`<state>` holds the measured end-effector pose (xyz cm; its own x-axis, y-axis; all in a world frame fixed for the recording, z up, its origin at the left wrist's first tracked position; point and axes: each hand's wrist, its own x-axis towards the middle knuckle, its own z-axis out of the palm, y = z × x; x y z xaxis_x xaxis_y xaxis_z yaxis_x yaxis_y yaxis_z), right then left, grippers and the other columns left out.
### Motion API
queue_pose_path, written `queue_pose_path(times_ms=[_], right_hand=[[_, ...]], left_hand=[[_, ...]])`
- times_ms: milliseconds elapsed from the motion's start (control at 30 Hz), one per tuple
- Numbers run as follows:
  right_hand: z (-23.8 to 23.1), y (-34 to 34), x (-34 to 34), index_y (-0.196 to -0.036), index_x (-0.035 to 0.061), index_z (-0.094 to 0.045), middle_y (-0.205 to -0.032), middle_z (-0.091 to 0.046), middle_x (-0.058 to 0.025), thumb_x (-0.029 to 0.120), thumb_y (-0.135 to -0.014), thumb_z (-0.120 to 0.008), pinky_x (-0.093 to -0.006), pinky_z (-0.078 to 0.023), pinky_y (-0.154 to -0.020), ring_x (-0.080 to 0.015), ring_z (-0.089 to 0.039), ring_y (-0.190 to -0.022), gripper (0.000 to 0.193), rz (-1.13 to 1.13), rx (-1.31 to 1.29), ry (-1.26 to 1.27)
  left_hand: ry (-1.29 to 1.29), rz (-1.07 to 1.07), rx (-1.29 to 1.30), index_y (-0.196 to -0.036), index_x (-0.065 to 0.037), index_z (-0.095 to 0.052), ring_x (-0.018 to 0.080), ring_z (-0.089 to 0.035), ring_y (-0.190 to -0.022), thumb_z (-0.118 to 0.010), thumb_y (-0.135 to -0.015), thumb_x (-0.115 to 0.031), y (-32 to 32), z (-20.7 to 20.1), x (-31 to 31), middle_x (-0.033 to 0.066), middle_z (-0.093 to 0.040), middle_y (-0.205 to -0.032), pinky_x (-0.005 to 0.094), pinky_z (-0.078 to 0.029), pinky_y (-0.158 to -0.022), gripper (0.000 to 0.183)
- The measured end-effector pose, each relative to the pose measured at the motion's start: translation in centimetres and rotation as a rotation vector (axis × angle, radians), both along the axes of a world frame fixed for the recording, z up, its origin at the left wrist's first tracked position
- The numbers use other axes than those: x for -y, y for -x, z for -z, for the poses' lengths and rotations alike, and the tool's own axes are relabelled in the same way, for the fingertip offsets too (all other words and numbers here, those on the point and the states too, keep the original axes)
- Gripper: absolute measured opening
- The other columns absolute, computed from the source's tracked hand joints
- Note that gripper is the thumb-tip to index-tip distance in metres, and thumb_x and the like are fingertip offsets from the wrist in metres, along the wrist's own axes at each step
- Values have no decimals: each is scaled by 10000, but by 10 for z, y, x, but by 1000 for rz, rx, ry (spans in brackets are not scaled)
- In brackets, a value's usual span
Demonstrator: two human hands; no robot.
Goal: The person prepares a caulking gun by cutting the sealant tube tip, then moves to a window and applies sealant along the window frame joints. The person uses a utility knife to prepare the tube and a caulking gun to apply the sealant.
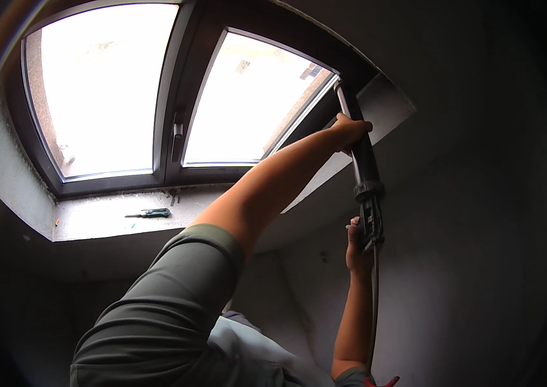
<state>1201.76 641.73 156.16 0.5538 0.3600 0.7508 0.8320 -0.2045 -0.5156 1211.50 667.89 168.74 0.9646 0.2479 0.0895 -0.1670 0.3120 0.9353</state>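
A long dark caulking gun [366, 164] is raised steeply, its tip at the upper right corner of the right window pane [254, 97], next to the dark frame [189, 77]. Whether the tip touches the frame or glass I cannot tell. My left hand [351, 129] is closed around the barrel near the top, with the arm stretched up across the view. Lower down, my right hand [355, 248] grips the gun at its handle and trigger end. Part of the right hand's fingers is hidden behind the mechanism. The gun's thin rod [375, 297] runs down beside my right forearm.
A green utility knife [155, 213] lies on the pale, dusty sill [99, 216], with small dark bits beside it. A window handle [178, 132] sticks out from the middle of the frame. To the right is a dark grey wall [454, 226]. Something red [386, 382] shows at the lower edge.
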Motion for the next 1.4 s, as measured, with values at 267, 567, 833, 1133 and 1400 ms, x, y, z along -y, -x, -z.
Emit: queue_pose_path(times_ms=[267, 567, 833, 1133, 1400], right_hand=[[0, 9, -3, -1092, 34, -684, -921, -672, -7, 414, -922, -818, -270, -501, -683, -80, -589, -762, 437, 29, -37, 19], [15, 4, -4, -1039, 26, -687, -929, -703, -22, 328, -929, -823, -286, -533, -706, -103, -645, -804, 349, 95, -40, 9], [16, 13, -9, -975, 37, -684, -818, -669, -6, 362, -940, -804, -290, -508, -657, -110, -619, -717, 348, 111, 2, -1], [17, 22, -8, -877, 27, -647, -680, -582, 14, 496, -937, -772, -300, -459, -596, -107, -550, -628, 489, 204, -65, 29], [-2, 45, -11, -1004, -13, -726, -617, -601, -34, 558, -935, -742, -346, -492, -594, -158, -580, -577, 576, 343, -32, 147]], left_hand=[[0, 27, 5, -1416, 57, -268, 371, -747, -911, -781, -831, -319, 5, -2, -5, 248, -626, -1153, 546, -657, -688, 864], [-4, 31, 0, -1425, 55, -266, 379, -743, -936, -776, -839, -317, 9, 1, -9, 251, -626, -1169, 548, -656, -711, 861], [-31, 29, -22, -1440, 55, -247, 375, -741, -944, -773, -841, -319, 12, 2, -7, 247, -626, -1175, 527, -655, -708, 880], [-38, 15, -80, -1418, 35, -301, 328, -745, -965, -773, -854, -346, 14, 6, -2, 226, -636, -1186, 511, -659, -781, 828], [32, 59, -121, -1387, 31, -335, 327, -752, -931, -771, -862, -347, 19, 8, -8, 216, -653, -1160, 513, -658, -772, 780]])
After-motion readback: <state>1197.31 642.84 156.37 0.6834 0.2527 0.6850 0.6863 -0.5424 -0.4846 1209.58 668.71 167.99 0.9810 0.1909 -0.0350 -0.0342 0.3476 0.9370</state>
